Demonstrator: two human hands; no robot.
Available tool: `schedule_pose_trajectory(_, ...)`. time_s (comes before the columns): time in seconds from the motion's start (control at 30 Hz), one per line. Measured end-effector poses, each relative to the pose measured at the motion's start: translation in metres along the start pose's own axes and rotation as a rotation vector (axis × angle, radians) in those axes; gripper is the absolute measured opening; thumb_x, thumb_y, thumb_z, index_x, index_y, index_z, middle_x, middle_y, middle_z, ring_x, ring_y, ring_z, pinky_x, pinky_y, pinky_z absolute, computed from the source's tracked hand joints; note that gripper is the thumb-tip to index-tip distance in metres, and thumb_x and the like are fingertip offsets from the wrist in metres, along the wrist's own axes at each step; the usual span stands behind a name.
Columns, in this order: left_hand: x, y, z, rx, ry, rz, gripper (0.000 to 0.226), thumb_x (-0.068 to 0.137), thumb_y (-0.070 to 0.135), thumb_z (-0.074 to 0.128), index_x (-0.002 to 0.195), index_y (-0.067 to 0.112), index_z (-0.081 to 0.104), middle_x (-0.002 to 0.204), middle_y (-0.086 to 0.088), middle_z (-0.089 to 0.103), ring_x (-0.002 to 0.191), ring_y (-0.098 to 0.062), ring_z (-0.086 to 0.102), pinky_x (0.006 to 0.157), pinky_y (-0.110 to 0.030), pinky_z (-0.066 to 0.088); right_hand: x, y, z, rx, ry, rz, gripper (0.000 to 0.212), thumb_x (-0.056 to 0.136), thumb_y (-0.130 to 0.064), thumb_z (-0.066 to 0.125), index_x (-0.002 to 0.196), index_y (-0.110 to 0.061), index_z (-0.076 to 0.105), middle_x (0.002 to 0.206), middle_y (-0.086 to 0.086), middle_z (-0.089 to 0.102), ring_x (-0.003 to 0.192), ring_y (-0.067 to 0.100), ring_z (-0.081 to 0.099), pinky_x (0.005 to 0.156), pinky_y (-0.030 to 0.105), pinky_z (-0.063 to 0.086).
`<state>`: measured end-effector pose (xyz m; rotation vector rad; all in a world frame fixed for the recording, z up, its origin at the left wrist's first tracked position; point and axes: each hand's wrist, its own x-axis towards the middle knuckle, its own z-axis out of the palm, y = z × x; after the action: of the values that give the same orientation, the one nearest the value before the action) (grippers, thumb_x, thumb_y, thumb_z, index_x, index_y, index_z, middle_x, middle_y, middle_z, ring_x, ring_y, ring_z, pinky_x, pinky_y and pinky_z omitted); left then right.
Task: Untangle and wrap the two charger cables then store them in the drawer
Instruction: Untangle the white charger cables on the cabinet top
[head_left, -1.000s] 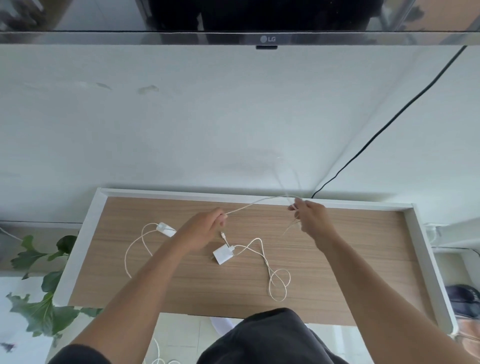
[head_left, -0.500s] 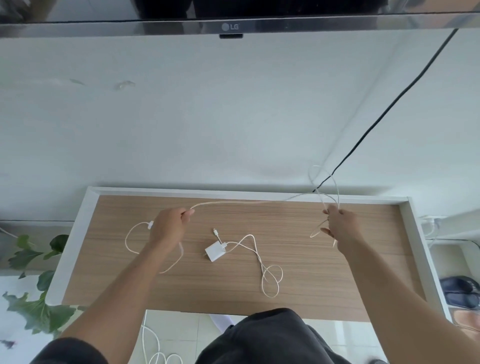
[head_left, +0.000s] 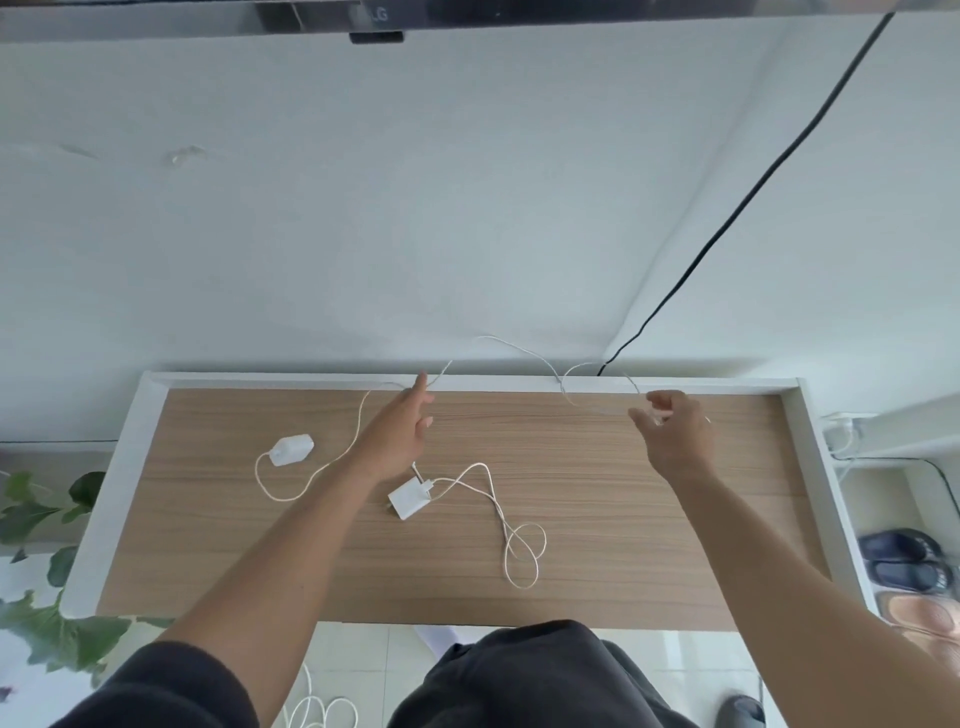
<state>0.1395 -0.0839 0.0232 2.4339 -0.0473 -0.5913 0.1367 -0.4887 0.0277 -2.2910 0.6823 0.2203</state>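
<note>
Two white chargers lie on the wooden table (head_left: 597, 587). A rounded adapter (head_left: 291, 449) at the left has a thin cable (head_left: 511, 345) that loops on the wood, rises to my left hand (head_left: 397, 436) and arches slackly across to my right hand (head_left: 675, 439). My left hand, fingers stretched toward the back rim, holds this cable at its fingertips. My right hand is curled around small loops of the same cable near the back right. A square adapter (head_left: 410, 500) with its own looped cable (head_left: 524, 556) lies untouched mid-table. No drawer is in view.
The table has a raised white rim (head_left: 111, 493) and stands against a white wall. A black cord (head_left: 727, 228) runs down the wall to the table's back edge. A plant (head_left: 36, 525) stands left, shoes (head_left: 904, 564) lie right, and a white cable (head_left: 317, 714) is on the floor.
My left hand has slid right and toward the back along the cable, uncovering the rounded adapter. The cable between my hands has gone from taut to a slack arch. My right hand stays put.
</note>
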Motion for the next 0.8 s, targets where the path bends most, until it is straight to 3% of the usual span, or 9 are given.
schedule_pose_trajectory(0.1,0.000,-0.005,0.009,0.004,-0.042,0.010,0.087,0.112,0.012,0.050,0.174,0.024,-0.010,0.150,0.010,0.056,0.127,-0.016,0.060,0.116,-0.035,0.045,-0.005,0.003,0.006,-0.167,-0.066,-0.076,0.043,0.101,-0.024,0.077,0.142,-0.016,0.069,0.146,0.014,0.061,0.140,0.044,0.047,0.113,0.042,0.039)
schedule_pose_trajectory(0.13,-0.002,-0.007,0.012,0.011,-0.024,0.014,0.085,0.111,0.009,0.050,0.175,0.023,-0.004,0.144,0.011,0.058,0.124,-0.014,0.058,0.113,-0.032,0.044,-0.009,0.004,0.009,-0.200,-0.082,-0.084,0.044,0.101,-0.024,0.076,0.143,-0.017,0.069,0.149,0.015,0.061,0.141,0.044,0.047,0.117,0.045,0.037)
schedule_pose_trajectory(0.2,-0.009,-0.015,0.021,0.020,0.033,0.013,0.072,0.105,0.000,0.048,0.171,0.017,0.025,0.137,0.004,0.064,0.123,-0.017,0.060,0.109,-0.030,0.045,-0.016,0.007,0.016,-0.226,-0.104,-0.091,0.044,0.100,-0.023,0.075,0.143,-0.017,0.069,0.150,0.015,0.060,0.141,0.044,0.049,0.121,0.049,0.035)
schedule_pose_trajectory(0.27,-0.017,-0.026,0.032,0.014,0.045,-0.040,0.054,0.099,-0.004,0.049,0.149,0.016,0.051,0.129,-0.002,0.063,0.117,-0.022,0.064,0.104,-0.041,0.053,-0.026,0.006,0.022,-0.226,-0.148,-0.111,0.042,0.101,-0.020,0.074,0.142,-0.015,0.070,0.148,0.016,0.061,0.141,0.041,0.051,0.121,0.046,0.031)
schedule_pose_trajectory(0.3,-0.020,-0.032,0.037,0.015,0.024,-0.084,0.046,0.097,-0.004,0.050,0.139,0.016,0.054,0.129,-0.003,0.061,0.116,-0.023,0.064,0.101,-0.044,0.055,-0.031,0.004,0.026,-0.221,-0.172,-0.134,0.041,0.101,-0.018,0.074,0.141,-0.013,0.071,0.147,0.017,0.062,0.140,0.040,0.052,0.121,0.043,0.030)
schedule_pose_trajectory(0.4,-0.033,-0.049,0.052,0.075,-0.077,-0.197,0.046,0.095,0.007,0.062,0.139,0.015,0.051,0.143,-0.007,0.051,0.132,-0.026,0.054,0.107,-0.040,0.049,-0.048,-0.004,0.040,-0.193,-0.252,-0.193,0.040,0.099,-0.015,0.074,0.139,-0.013,0.070,0.145,0.018,0.064,0.139,0.040,0.056,0.122,0.045,0.035)
schedule_pose_trajectory(0.53,-0.049,-0.065,0.070,0.069,-0.112,-0.267,0.073,0.085,0.036,0.089,0.143,0.021,0.047,0.145,0.000,0.045,0.136,-0.026,0.044,0.107,-0.044,0.049,-0.072,-0.018,0.063,-0.208,-0.357,-0.263,0.041,0.102,-0.022,0.071,0.143,-0.019,0.068,0.147,0.009,0.065,0.145,0.034,0.052,0.123,0.042,0.035)
schedule_pose_trajectory(0.7,-0.056,-0.076,0.086,0.096,0.006,-0.256,0.047,0.089,0.034,0.086,0.127,0.019,0.063,0.137,-0.002,0.052,0.123,-0.029,0.059,0.094,-0.047,0.056,-0.104,-0.038,0.099,-0.216,-0.465,-0.343,0.043,0.104,-0.023,0.067,0.147,-0.020,0.064,0.149,0.005,0.063,0.145,0.031,0.049,0.122,0.038,0.036)
schedule_pose_trajectory(0.8,-0.063,-0.071,0.083,0.045,0.068,-0.200,0.036,0.091,0.027,0.083,0.117,0.018,0.060,0.125,0.000,0.059,0.112,-0.028,0.061,0.085,-0.045,0.055,-0.123,-0.052,0.117,-0.214,-0.509,-0.387,0.042,0.106,-0.026,0.064,0.148,-0.022,0.063,0.148,0.002,0.062,0.144,0.028,0.048,0.119,0.036,0.037)
